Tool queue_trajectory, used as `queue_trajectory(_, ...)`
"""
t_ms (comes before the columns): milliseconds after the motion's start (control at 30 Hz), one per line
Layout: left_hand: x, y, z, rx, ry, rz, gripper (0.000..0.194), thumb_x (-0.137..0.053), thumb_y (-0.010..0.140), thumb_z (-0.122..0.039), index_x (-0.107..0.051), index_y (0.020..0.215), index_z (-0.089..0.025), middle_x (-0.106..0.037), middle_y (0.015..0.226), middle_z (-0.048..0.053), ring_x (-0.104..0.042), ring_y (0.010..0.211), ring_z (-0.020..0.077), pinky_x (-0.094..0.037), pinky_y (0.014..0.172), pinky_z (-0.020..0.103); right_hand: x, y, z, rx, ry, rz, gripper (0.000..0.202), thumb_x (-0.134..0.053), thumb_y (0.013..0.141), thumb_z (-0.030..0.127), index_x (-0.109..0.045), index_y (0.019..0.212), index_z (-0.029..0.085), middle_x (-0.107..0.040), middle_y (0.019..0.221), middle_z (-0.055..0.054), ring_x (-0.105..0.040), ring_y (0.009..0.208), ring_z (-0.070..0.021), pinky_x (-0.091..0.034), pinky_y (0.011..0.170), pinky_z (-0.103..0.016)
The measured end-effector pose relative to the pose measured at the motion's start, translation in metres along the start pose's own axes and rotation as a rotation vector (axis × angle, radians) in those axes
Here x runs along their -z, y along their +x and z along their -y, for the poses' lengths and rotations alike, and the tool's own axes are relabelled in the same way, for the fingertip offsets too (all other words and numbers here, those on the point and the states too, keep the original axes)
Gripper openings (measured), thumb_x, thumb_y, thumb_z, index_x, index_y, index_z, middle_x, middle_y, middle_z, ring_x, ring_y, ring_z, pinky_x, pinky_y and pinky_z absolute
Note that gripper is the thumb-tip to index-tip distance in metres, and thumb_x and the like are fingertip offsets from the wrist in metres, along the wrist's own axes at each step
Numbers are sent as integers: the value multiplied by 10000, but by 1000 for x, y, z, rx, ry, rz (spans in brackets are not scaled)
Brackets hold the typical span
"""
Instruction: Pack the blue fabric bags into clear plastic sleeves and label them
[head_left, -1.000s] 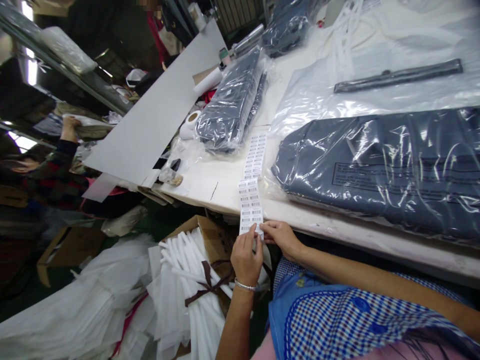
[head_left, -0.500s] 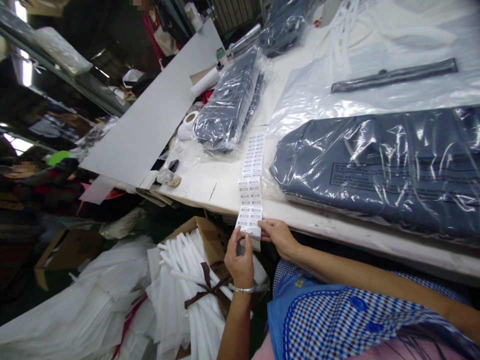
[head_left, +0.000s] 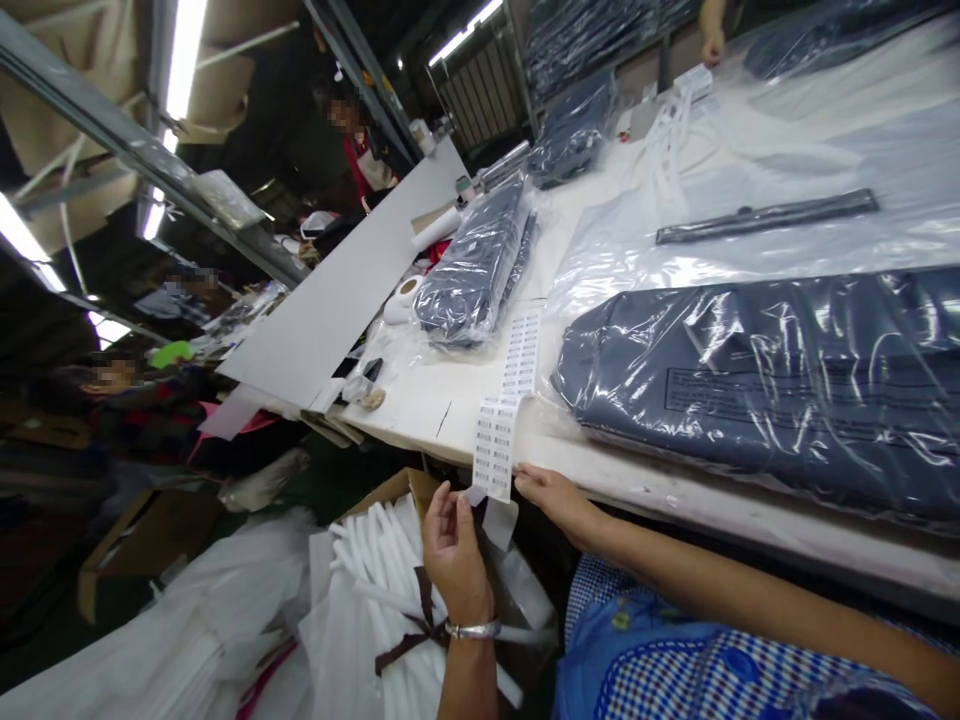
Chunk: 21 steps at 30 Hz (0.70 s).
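A long strip of white barcode labels (head_left: 493, 445) lies partly on the table and bends down over its front edge. My right hand (head_left: 559, 500) pinches the strip's right edge near its lower end. Just left of that end is my left hand (head_left: 456, 555), palm up and with a bracelet at the wrist. Its thumb and fingers are drawn together at a small whitish label (head_left: 476, 494), which overlaps the strip's lower corner. Below hangs a pale piece of backing (head_left: 500, 522). Right of the strip lies a dark item in clear plastic (head_left: 750, 370).
More wrapped dark items (head_left: 476, 265) lie farther back on the table (head_left: 409, 410). A white roll (head_left: 405, 298) is beside them. A box (head_left: 420, 485) with white tubes (head_left: 386, 560) stands below the edge. Another person's hand (head_left: 712, 48) is at the far side.
The view has tilted up. My left hand has moved left and down from the strip, with a small label at its fingertips. The strip's lower end has swung left, away from my right palm.
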<state>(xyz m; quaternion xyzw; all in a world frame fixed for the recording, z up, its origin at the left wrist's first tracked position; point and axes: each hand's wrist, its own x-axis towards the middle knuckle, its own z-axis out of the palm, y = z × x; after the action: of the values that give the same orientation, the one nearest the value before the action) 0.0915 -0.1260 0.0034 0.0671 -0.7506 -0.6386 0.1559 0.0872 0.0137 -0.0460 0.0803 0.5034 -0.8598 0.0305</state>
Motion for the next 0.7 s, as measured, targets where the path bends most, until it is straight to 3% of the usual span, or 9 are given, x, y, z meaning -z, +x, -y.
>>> queue_trajectory(100,-4,1,11,85,-62,101,453,-705,804,-394,-606,1209,-215,-682,1062,52,-637,1006,147,-490,928,294,19,-26,-15,30,-56,10,583,-760,674,501,-681,1165,197,-610,1321,-108,-532,1257,-301,-355,1118,-482)
queue_trajectory(233,-19,-3,14,226,-167,160,483,-707,801,-387,-594,1220,-178,-687,1074,79,-648,987,151,-510,875,277,39,-54,-18,-88,-139,18,581,-742,689,547,-694,1113,152,-674,1194,-145,-643,1076,-302,-506,950,-489)
queue_trajectory(367,-40,-17,-2,108,-141,242,490,-675,835,-386,-565,1270,-191,-685,1102,78,-650,1018,153,-510,894,276,44,-75,7,4,-165,21,462,-668,803,531,-696,1067,153,-719,1017,-106,-679,891,-229,-548,806,-398)
queue_trajectory(467,-54,-32,-17,-190,28,281,449,-647,864,-332,-555,1280,-191,-706,1019,64,-673,940,148,-535,882,309,42,-88,37,60,-69,-47,401,-677,825,498,-701,1044,163,-716,1002,-89,-670,890,-201,-531,826,-364)
queue_trajectory(633,-76,-49,-27,-1038,280,307,404,-700,805,-126,-611,1193,-200,-748,914,45,-689,864,159,-566,832,326,47,-111,78,135,200,-102,344,-695,841,449,-711,1065,188,-703,1053,-76,-639,1000,-194,-472,961,-369)
queue_trajectory(700,-87,-54,-28,-1205,258,358,432,-720,767,-63,-620,1170,-181,-756,922,54,-691,872,163,-574,812,313,53,-120,86,173,256,-126,306,-703,840,431,-723,1028,190,-700,1037,-66,-629,995,-188,-462,973,-369)
